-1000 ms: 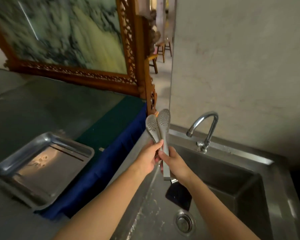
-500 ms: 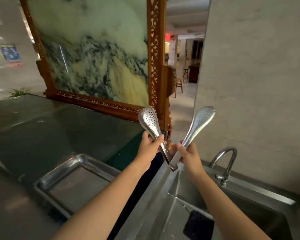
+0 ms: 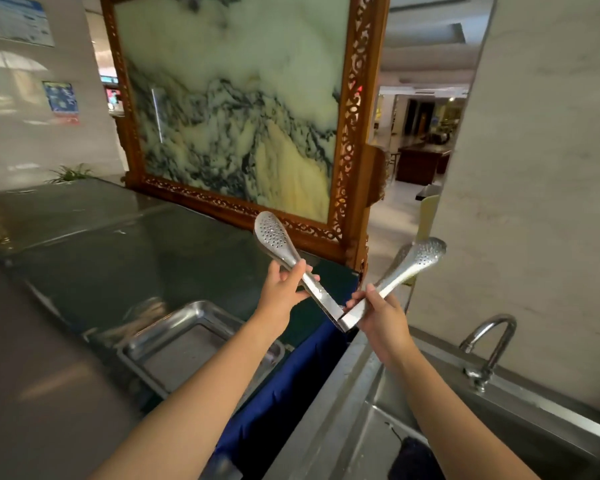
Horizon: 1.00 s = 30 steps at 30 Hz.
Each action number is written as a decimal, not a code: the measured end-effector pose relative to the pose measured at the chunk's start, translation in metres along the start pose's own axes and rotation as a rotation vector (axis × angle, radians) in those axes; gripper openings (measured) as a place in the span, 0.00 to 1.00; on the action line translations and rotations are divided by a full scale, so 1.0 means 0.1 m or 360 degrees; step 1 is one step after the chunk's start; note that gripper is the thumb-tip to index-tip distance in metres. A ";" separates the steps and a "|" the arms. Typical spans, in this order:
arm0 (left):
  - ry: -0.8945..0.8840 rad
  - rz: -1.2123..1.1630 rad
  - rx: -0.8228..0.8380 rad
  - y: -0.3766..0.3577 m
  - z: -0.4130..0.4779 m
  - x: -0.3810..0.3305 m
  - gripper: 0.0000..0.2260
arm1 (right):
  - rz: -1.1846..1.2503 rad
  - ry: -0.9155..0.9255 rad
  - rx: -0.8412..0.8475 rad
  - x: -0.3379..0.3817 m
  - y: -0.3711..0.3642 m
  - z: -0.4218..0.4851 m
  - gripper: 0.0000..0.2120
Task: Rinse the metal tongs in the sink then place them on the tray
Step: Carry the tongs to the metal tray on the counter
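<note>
Tongs (image 3: 340,296) spread in a V above sink (image 3: 371,393) rim; left hand (image 3: 280,295) and right hand (image 3: 381,317) each grip one arm.

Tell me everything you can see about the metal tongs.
The metal tongs look like polished steel, with two flat arms joined at a bottom hinge and spread into a V, each ending in a perforated spoon-shaped head pointing up. The left hand grips one arm, the right hand the other, above the sink rim.

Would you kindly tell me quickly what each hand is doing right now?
Left hand: holding one arm of the tongs.
Right hand: holding the other arm of the tongs.
</note>
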State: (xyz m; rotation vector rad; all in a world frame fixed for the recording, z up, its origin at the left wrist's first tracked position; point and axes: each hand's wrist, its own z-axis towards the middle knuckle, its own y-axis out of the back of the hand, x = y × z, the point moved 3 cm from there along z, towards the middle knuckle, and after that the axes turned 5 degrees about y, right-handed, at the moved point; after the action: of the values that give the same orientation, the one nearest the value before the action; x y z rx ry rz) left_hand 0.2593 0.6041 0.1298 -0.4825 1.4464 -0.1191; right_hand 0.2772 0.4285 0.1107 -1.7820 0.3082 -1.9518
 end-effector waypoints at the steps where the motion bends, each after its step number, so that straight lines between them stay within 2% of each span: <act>1: 0.0040 -0.0085 -0.0037 0.10 0.00 -0.01 0.13 | 0.0191 -0.0083 0.0007 -0.09 -0.10 -0.01 0.07; 3: 0.0121 -0.0261 -0.0139 0.30 0.01 -0.04 0.13 | 0.0462 -0.0237 -0.0003 -0.29 -0.29 -0.04 0.04; 6: 0.0237 -0.0333 -0.0379 0.64 0.01 -0.05 0.11 | 0.0679 -0.0387 -0.0062 -0.57 -0.60 -0.08 0.07; 10: 0.0347 -0.0425 -0.0680 1.03 -0.06 -0.10 0.13 | 0.0737 -0.0479 -0.0070 -0.80 -1.00 -0.07 0.10; 15: 0.0334 -0.0343 -0.0781 1.41 -0.16 -0.15 0.09 | 0.0239 -0.0481 0.0029 -1.05 -1.35 -0.05 0.06; 20: 0.0337 -0.0008 -0.0689 1.66 -0.25 -0.15 0.13 | -0.0659 -0.0414 0.0279 -1.24 -1.58 -0.14 0.12; 23: 0.0400 0.0076 -0.0650 1.75 -0.32 -0.14 0.17 | -0.1002 -0.0307 0.0397 -1.31 -1.75 -0.19 0.19; 27: 0.0396 -0.0072 -0.0574 1.87 -0.41 -0.17 0.18 | -0.1116 -0.0216 0.0465 -1.35 -1.93 -0.23 0.21; 30: 0.0510 -0.0003 -0.0423 1.88 -0.50 -0.12 0.24 | -0.1022 -0.0214 0.0398 -1.41 -2.04 -0.24 0.22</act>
State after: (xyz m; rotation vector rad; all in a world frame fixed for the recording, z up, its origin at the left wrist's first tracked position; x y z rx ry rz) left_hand 0.1704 0.7651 0.0666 -0.7056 1.7868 -0.0043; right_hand 0.2205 0.6692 0.0802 -1.9782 -0.6015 -2.1294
